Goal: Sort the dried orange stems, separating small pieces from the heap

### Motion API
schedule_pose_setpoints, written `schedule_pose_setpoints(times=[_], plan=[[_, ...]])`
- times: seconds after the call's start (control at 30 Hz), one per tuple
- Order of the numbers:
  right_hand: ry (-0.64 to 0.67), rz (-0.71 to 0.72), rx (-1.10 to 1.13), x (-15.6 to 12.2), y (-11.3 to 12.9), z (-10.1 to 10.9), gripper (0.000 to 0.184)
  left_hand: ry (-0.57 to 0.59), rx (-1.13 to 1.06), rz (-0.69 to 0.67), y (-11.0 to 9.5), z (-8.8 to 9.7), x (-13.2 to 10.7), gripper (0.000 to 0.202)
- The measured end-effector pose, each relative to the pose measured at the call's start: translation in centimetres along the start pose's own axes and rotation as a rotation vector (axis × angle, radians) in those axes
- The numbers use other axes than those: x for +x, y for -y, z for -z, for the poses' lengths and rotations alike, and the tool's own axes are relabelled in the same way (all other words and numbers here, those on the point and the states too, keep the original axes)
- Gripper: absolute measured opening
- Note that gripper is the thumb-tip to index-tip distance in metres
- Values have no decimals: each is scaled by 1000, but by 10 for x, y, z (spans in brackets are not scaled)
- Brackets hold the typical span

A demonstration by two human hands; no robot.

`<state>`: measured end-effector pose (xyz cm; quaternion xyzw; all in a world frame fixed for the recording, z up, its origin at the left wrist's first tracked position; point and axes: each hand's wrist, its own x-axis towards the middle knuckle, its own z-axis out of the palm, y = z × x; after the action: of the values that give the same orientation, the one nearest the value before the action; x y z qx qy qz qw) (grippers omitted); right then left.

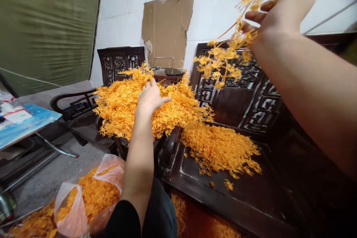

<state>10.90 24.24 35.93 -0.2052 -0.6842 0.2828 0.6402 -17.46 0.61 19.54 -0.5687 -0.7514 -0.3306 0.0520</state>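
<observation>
A large heap of orange artificial flower sprays [119, 108] fills a surface in front of me. My left hand [151, 96] lies on the heap with its thumb stuck out to the right. Its fingers reach forward, their tips partly lost among the sprays. High at the upper right, my right hand [284, 11] is closed around a thin-stemmed orange flower spray [223, 61], which hangs down to the left in front of the wall. Below it, a smaller pile of loose orange pieces [220, 147] covers part of the dark wooden bench seat [251, 197].
At lower left, a translucent plastic bag [74, 208] holds more orange pieces. A blue-topped folding table [41, 117] stands on the left. Carved bench backs [122, 63] line the tiled wall, and torn cardboard [169, 26] leans behind the heap. Orange pieces also lie on the floor.
</observation>
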Motion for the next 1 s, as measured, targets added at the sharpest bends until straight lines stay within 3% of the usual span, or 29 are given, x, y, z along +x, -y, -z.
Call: schedule_pose_setpoints(times=[0.07, 0.1, 0.2, 0.3, 0.37, 0.43, 0.57, 0.67, 0.73, 0.87, 0.93, 1.0], plan=[[-339, -133, 181, -35, 10, 6, 14, -89, -79, -151, -19, 7, -11, 96], [-401, -180, 226, -57, 18, 6, 11, -116, -126, -221, -32, 9, -17, 89], [-384, -207, 246, -130, 39, 3, 15, -42, -324, -369, -83, -2, -40, 80], [-193, -229, 293, -195, 49, 13, 22, 155, -557, -462, -132, -39, -61, 87], [-133, -253, 314, -228, 46, 31, 30, 265, -660, -418, -153, -66, -72, 74], [-167, -297, 330, -253, 35, 55, 29, 425, -782, -307, -164, -86, -81, 52], [-343, -516, 395, -295, -2, 98, 23, 740, -905, -185, -165, -90, -98, 28], [-341, -694, 441, -331, -33, 109, 24, 801, -816, -145, -157, -76, -114, 27], [-298, -727, 441, -357, -49, 109, 27, 795, -708, -84, -148, -68, -124, 27], [-81, -676, 323, -390, -63, 115, 28, 721, -548, 75, -126, -61, -138, 23], [39, -558, 106, -391, -64, 122, 21, 696, -554, 116, -119, -62, -144, 22], [71, -414, -135, -386, -66, 128, 16, 672, -581, 137, -115, -68, -148, 22]])
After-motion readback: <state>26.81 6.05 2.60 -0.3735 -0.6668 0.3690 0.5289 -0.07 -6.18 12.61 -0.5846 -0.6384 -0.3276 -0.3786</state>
